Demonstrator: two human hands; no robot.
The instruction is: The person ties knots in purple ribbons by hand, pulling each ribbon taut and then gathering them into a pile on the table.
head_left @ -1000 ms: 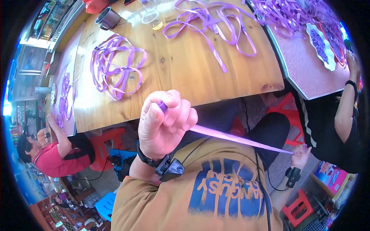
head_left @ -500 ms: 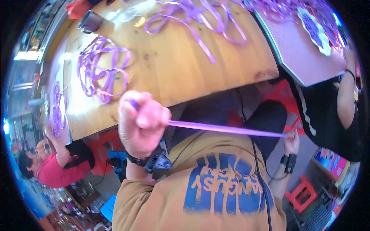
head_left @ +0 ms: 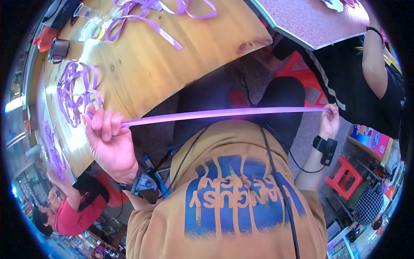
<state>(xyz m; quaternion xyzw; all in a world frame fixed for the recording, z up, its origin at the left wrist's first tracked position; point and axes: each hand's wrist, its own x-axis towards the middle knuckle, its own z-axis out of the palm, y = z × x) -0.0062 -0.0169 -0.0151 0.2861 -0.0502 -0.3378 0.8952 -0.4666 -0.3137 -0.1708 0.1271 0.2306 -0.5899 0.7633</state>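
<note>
A flat purple ribbon (head_left: 224, 113) stretches nearly straight across my lap between my two hands. My left hand (head_left: 110, 140), at the table's edge, has its fingers curled round one end of the stretch. Far out to the right, my right hand (head_left: 330, 123) pinches the other end. Just beyond my left hand, a loose tangle of purple ribbon (head_left: 71, 93) lies on the wooden table (head_left: 185, 52). More ribbon (head_left: 159, 30) is spread in loops toward the far side, one cut-looking end pointing at me.
A dark cup (head_left: 59, 49), a yellow tape roll (head_left: 100, 33) and a red bag (head_left: 45, 38) sit at the far left. A pale table (head_left: 310, 26) adjoins at right. Co-workers in black (head_left: 340, 77) and red (head_left: 82, 211) sit on either side. A red stool (head_left: 344, 177) stands behind right.
My hands have moved farther apart, the left outward to the left, the right slightly up. A longer stretch of ribbon shows between them. The view has shifted.
</note>
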